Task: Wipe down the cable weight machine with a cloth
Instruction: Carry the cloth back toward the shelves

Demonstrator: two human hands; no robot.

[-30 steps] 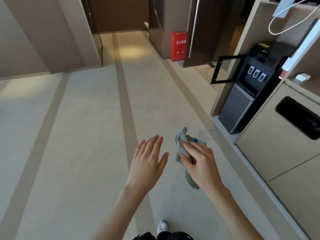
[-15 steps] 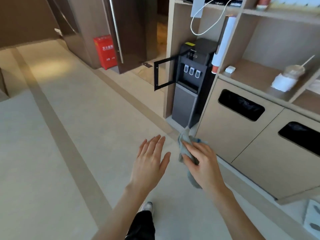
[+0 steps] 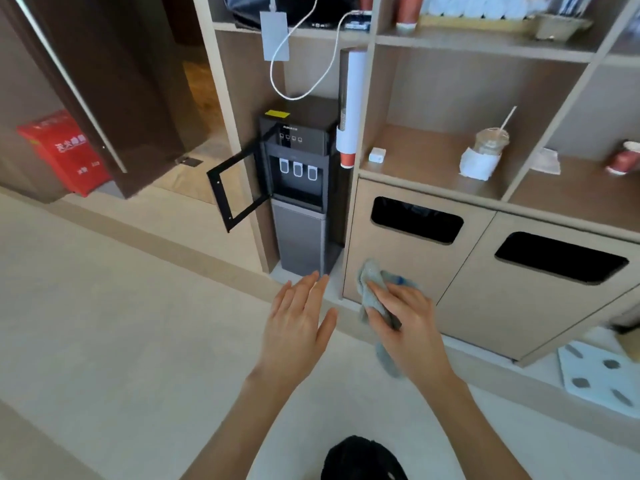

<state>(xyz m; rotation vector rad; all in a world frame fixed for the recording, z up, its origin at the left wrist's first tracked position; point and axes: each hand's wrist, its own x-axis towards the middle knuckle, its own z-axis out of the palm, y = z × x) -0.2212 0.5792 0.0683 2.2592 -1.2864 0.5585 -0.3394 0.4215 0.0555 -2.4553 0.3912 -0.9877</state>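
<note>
My right hand (image 3: 410,327) grips a crumpled grey cloth (image 3: 371,289) with a bit of blue in it, held in the air in front of the cabinet. The cloth's lower end hangs below my palm. To its left, my left hand (image 3: 298,323) is held flat with fingers spread and nothing in it. No cable weight machine is in view.
A black water dispenser (image 3: 299,188) with its small door (image 3: 239,185) swung open stands in a shelf unit. To its right is a cabinet (image 3: 415,271) with two waste slots. Cups sit on the shelves. A red box (image 3: 65,152) stands at left, a white scale (image 3: 599,379) at lower right.
The view has swung right, from the open floor and corridor to the shelf unit and water dispenser. Both hands keep the same pose, the cloth still in my right hand.
</note>
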